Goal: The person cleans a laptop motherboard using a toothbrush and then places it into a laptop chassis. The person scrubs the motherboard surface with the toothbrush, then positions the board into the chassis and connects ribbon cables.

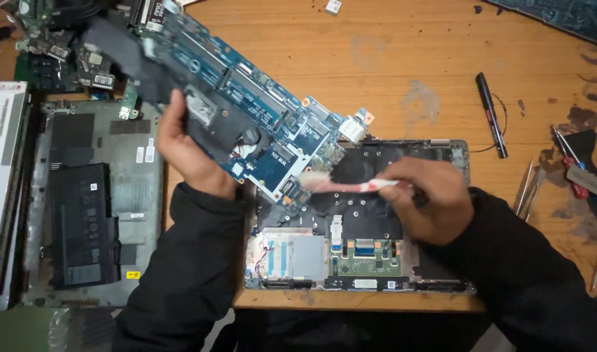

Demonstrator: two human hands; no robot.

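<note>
My left hand [184,146] grips a blue laptop motherboard [246,107] by its lower edge and holds it tilted above the desk. My right hand [428,195] holds a small brush [347,184] with a white and pink handle, its pale bristles touching the board's lower right corner. Below both hands lies an open laptop chassis [357,261], showing a dark inner panel, a green touchpad board and silver plates.
A grey bottom cover [142,215] with a black battery [83,225] lies at the left on the wooden desk [402,65]. More circuit boards [51,45] sit at the top left. A black pen [490,114], a red screwdriver [568,169] and tweezers [526,189] lie at the right.
</note>
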